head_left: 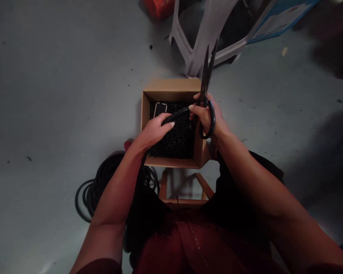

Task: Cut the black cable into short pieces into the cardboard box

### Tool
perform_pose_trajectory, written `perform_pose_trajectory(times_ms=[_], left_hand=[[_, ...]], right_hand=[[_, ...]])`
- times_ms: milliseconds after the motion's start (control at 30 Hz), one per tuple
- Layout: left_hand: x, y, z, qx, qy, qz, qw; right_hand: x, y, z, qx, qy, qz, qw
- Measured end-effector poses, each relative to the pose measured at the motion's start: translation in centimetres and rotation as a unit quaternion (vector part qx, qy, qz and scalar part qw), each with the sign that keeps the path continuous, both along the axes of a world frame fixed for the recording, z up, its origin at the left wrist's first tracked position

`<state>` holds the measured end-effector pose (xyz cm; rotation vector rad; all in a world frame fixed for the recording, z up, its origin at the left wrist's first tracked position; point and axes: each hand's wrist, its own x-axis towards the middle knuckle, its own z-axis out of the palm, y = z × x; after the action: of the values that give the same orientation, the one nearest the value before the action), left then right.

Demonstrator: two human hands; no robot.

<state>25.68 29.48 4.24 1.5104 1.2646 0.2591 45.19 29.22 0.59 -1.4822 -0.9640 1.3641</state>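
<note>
My left hand (157, 129) is closed round a short stretch of black corrugated tube (177, 113), above an open cardboard box (171, 163). At the tube's right end, the thumb and fingertips of my right hand (207, 114) pinch it. That same hand also holds black-handled scissors (206, 80), their slightly parted blades pointing away from me and clear of the tube. Many small black pieces (177, 139) cover the bottom of the box. Among them, near the back left corner, lies a dark rectangular object with a pale rim (160, 109), partly hidden by my left hand.
A coil of black tubing (87, 198) lies on the floor to my left. Beyond the box stands a pale plastic stool (194, 57), with a red object (160, 8) and a blue panel (280, 23) nearby. A wooden frame (185, 201) sits between my legs.
</note>
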Motion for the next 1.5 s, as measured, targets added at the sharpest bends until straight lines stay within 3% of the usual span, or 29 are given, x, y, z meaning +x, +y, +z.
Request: perform_pose_trajectory(times_ms=[100, 267, 433, 567, 700, 1033, 1500], left_hand=[[0.0, -0.2, -0.1, -0.042, -0.053, 0.026, 0.997], [-1.0, 0.2, 0.6, -0.015, -0.031, 0.045, 0.998], [-2.8, 1.1, 1.8, 0.018, -0.045, 0.152, 0.987], [-3.4, 1.5, 2.4, -0.012, -0.056, 0.192, 0.98], [-3.2, 1.6, 2.2, 0.0, -0.041, 0.182, 0.982], [-2.2, 2.0, 1.4, -0.016, -0.054, 0.135, 0.989], [-0.9, 1.6, 1.0, -0.063, -0.068, 0.089, 0.992]], right_hand=[[-0.7, -0.1, 0.3, 0.005, 0.015, 0.023, 1.0], [-1.6, -0.7, 1.2, -0.015, 0.018, 0.046, 0.999], [-2.3, -1.9, 0.9, -0.041, -0.026, 0.062, 0.997], [-3.4, -3.7, 0.5, -0.077, -0.011, 0.129, 0.989], [-4.3, -5.4, 0.7, -0.079, 0.008, 0.198, 0.977], [-3.1, -6.2, 0.9, -0.055, -0.029, 0.248, 0.967], [-2.7, -6.1, 0.3, -0.06, 0.011, 0.197, 0.979]])
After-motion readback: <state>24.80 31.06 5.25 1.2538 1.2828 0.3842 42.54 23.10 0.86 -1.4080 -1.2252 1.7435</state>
